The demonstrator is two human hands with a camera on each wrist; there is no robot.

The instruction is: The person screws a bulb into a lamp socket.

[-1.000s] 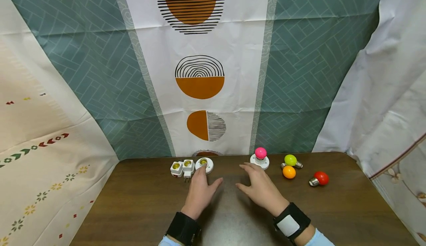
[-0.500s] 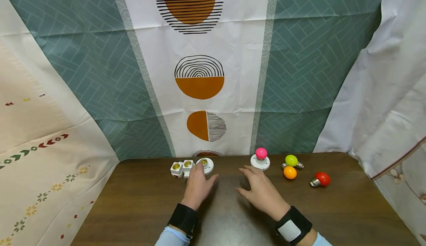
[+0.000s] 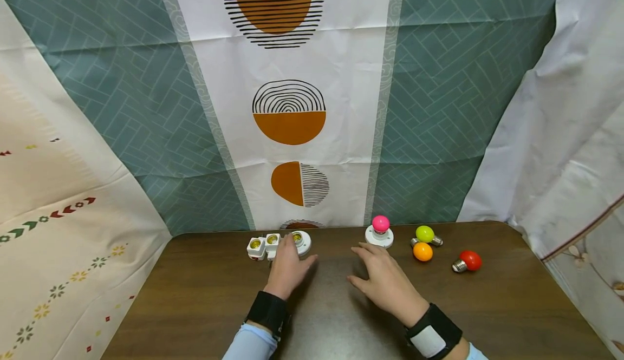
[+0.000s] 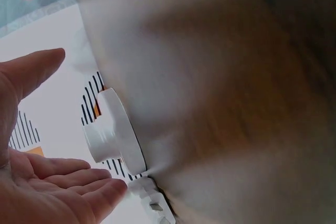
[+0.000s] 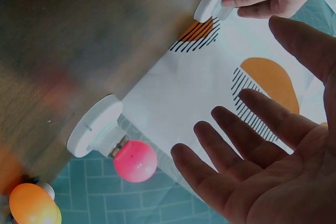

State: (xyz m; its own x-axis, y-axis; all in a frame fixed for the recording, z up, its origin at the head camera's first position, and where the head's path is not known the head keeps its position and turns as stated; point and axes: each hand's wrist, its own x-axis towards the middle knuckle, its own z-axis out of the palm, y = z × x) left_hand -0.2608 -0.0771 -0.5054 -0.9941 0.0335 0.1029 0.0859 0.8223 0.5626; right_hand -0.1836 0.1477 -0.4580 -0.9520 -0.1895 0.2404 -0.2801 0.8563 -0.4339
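My left hand [image 3: 286, 270] is beside a round white lamp socket [image 3: 305, 245], thumb and fingers spread and holding nothing. In the left wrist view, the fingers reach close to the socket [image 4: 121, 129]. Left of it stand two square white lamp sockets [image 3: 255, 248], one partly behind my hand. My right hand [image 3: 387, 284] hovers with fingers loosely extended in front of a second round socket [image 3: 379, 239]. A pink light bulb [image 3: 381, 223] stands upright in that socket. In the right wrist view, the pink bulb [image 5: 135, 161] is apart from my fingertips.
A lime-green bulb [image 3: 425, 233] and an orange bulb [image 3: 422, 252] lie close together on the right of the brown table [image 3: 336, 322]. Farther right lies a red bulb [image 3: 470, 260] on its side. A patterned curtain [image 3: 287, 187] hangs behind the back edge.
My left hand has shifted slightly left, showing more of the round socket and covering more of the nearest square one. The right hand has barely moved. The head view has shifted slightly.
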